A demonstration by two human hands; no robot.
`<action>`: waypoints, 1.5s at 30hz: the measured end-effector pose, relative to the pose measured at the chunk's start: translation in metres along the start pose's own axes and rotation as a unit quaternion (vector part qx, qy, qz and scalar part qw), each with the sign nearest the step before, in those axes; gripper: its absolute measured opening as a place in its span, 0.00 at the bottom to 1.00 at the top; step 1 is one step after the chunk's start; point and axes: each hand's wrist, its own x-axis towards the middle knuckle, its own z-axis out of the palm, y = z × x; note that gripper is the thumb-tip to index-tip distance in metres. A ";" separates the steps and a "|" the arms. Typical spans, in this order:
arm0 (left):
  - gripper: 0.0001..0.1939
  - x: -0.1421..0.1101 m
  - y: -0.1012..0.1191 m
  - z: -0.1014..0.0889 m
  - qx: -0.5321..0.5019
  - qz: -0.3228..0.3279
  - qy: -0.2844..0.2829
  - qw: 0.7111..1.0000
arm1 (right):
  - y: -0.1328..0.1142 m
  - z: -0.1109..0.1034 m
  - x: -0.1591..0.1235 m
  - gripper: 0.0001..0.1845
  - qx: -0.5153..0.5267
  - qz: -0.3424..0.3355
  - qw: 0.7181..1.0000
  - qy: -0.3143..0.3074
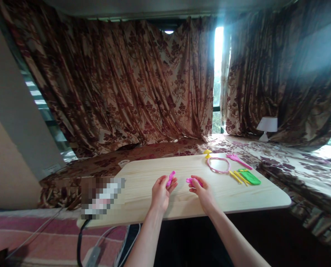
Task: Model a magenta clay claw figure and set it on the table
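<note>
Above the middle of the pale wooden table [151, 168], my left hand [162, 189] pinches a bright pink piece of modelling clay [170, 178] that sticks up past the thumb. Across a gap, my right hand [201, 188] has its fingers closed round another pink piece of clay [191, 181]; part of it is hidden by the hand. The two pieces are apart. Beyond the right hand lies a pink ring [208, 163] that looks like a twisted rope. Yellow sticks [235, 177] lie beside a flat green piece [251, 176].
A pink hand-shaped piece [239, 161] and a yellow piece with a flared top [207, 152] lie near the table's far edge. A blurred-out object [105, 198] with a black cable sits at the left end. Behind stand patterned curtains [154, 81] and a small white lamp [267, 125].
</note>
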 end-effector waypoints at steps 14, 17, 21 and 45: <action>0.17 0.068 0.010 -0.034 0.378 0.078 0.055 0.921 | -0.004 0.004 -0.002 0.18 -0.027 0.006 1.000 0.009; 0.17 0.074 0.013 -0.040 0.444 0.101 0.044 0.889 | -0.006 0.004 -0.003 0.22 -0.012 0.015 0.999 -0.027; 0.16 0.076 0.017 -0.042 0.499 0.135 0.042 0.855 | -0.006 0.006 -0.003 0.24 -0.018 0.017 0.998 -0.050; 0.25 -0.031 -0.006 0.032 -0.054 -0.062 -0.115 0.990 | -0.025 0.045 -0.041 0.23 -0.232 -0.265 0.928 -0.121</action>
